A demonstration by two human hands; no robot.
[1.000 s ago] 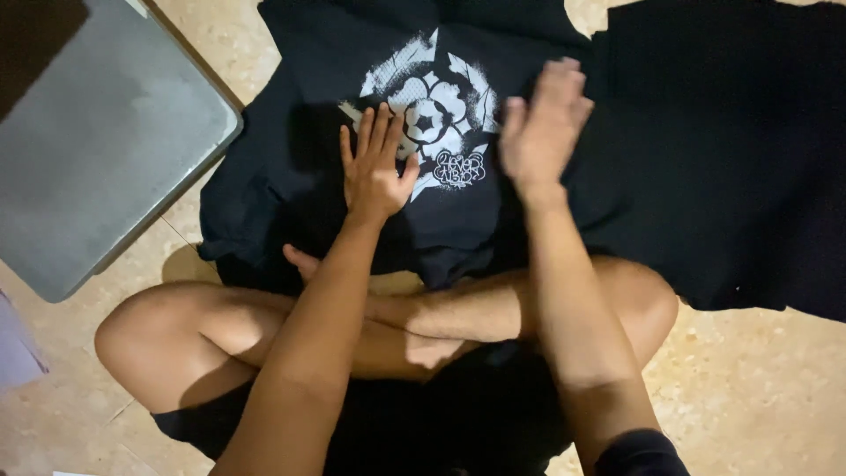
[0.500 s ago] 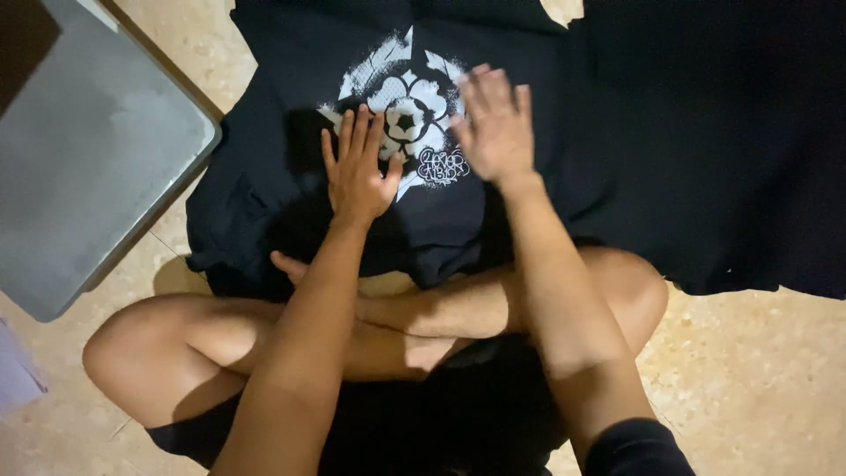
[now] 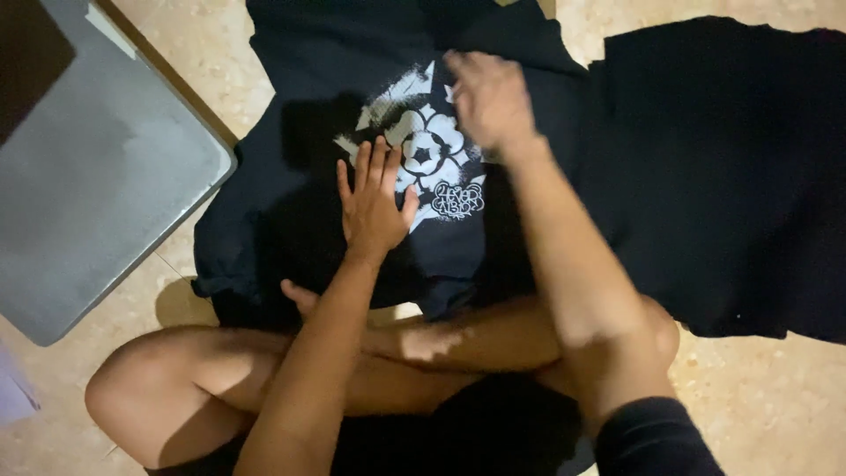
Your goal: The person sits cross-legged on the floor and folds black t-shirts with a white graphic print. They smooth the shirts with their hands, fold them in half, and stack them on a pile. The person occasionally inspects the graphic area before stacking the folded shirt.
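A black T-shirt (image 3: 291, 203) with a white flower-like print (image 3: 423, 154) is spread on the pale speckled floor (image 3: 767, 405) in the upper middle of the frame. The left hand (image 3: 374, 207) is laid flat on the shirt at the lower left edge of the print, its fingers (image 3: 370, 167) stretched out and slightly fanned, with nothing gripped. The right hand (image 3: 489, 97) is pressed palm down on the upper right part of the print, its fingers loosely extended and partly blurred; nothing is seen to be held in it, and part of the print is hidden beneath it. A second black cloth (image 3: 731, 176) is spread just beside the shirt, filling the right side of the frame, and its left edge is met by the shirt. A grey board-like object (image 3: 97, 176) is seen lying in the upper left, close to the shirt's sleeve. The lower hem of the shirt is overlapped by crossed bare legs (image 3: 264, 379) at the bottom of the frame, and the lower middle is crossed by both forearms.
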